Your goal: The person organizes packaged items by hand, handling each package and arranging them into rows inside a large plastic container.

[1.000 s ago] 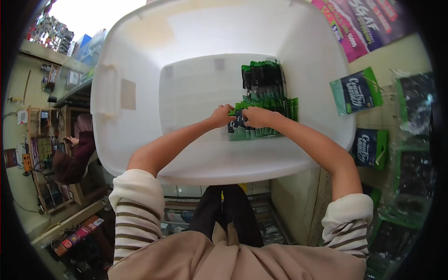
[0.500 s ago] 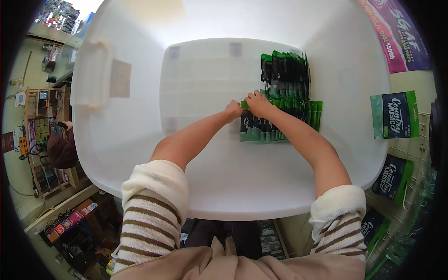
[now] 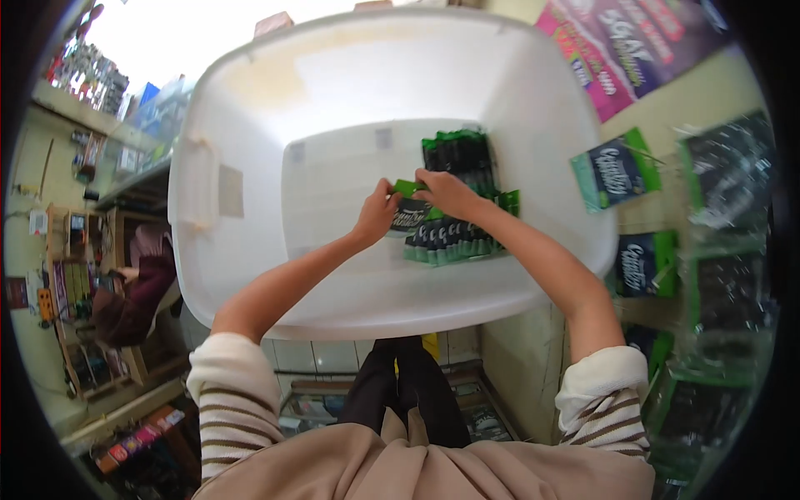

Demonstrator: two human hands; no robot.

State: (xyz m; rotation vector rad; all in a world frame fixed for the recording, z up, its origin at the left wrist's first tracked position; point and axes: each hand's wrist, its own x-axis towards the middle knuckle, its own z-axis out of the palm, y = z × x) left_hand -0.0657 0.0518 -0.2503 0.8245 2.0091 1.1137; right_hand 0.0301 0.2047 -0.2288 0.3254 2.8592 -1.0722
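A green-topped pouch with a dark printed front (image 3: 408,219) hangs between my two hands inside the big white plastic tub (image 3: 333,312). At its top left corner the fingers of my left hand (image 3: 377,212) pinch the green edge. My right hand (image 3: 447,195) grips the same edge on the right. Just right of the held pouch and below my right hand stands a row of similar pouches (image 3: 450,242), packed upright. Behind it, a second row of pouches (image 3: 457,152) lies toward the far right of the tub floor; my right hand and forearm hide part of both rows.
More pouches (image 3: 621,171) hang on a wall rack to the right, some in clear plastic. A pink and purple banner (image 3: 633,50) is above them. On the left, another person in a dark top (image 3: 154,279) is beside wooden shelves (image 3: 62,292).
The view has tilted and shifted. My hands have come up from the front row, and one pouch is now lifted clear of it, held by its green top edge.
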